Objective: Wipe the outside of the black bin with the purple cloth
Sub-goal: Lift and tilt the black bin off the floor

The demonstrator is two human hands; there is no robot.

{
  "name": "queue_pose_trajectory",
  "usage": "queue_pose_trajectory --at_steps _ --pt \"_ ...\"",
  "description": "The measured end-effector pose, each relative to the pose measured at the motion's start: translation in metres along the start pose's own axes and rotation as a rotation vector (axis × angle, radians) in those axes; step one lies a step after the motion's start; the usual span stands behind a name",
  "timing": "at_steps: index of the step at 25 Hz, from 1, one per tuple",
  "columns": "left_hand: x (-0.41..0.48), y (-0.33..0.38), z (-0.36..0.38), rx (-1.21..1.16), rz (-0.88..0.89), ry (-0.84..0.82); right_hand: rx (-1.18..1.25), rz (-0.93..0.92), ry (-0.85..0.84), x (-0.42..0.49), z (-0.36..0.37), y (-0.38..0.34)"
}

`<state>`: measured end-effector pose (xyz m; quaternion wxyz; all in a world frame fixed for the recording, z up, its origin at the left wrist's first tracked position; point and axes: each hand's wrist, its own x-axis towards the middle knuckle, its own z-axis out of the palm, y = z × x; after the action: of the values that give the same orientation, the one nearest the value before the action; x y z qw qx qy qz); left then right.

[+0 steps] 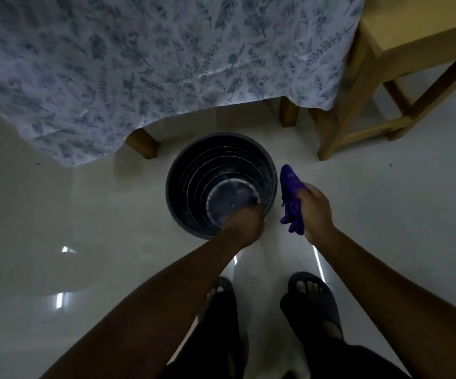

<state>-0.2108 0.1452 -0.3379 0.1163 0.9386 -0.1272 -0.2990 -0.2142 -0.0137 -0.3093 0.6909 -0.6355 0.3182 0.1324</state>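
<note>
The black bin [188, 170] stands upright on the pale tiled floor, seen from above, empty, with ribbed inner walls. My left hand [244, 225] grips its near rim, fingers reaching inside. My right hand [315, 212] holds the bunched purple cloth [289, 195] just to the right of the bin. The cloth's upper end is close to the bin's right outer wall; whether it touches is unclear.
A table draped in a leaf-patterned cloth [139, 64] hangs over the floor just behind the bin, with wooden legs [142, 144] showing. A wooden chair [380, 86] stands at the back right. My feet in dark sandals [311, 302] are below the bin.
</note>
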Motion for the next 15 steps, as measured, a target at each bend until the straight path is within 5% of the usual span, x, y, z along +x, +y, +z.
queue_pose_trajectory --at_steps 5,9,12,15 --pt "0.0 -0.018 -0.046 -0.06 -0.055 0.373 0.163 0.05 -0.032 0.036 0.002 0.005" --pt "-0.004 -0.051 -0.079 -0.474 -0.124 0.627 0.258 -0.092 -0.065 0.037 0.003 -0.017" --pt "-0.001 -0.065 -0.065 -0.722 -0.215 0.608 0.071 -0.273 -0.087 0.03 0.016 -0.024" --pt "0.009 -0.067 -0.044 -0.872 -0.251 0.573 -0.398 -0.424 -0.094 0.033 0.039 -0.001"
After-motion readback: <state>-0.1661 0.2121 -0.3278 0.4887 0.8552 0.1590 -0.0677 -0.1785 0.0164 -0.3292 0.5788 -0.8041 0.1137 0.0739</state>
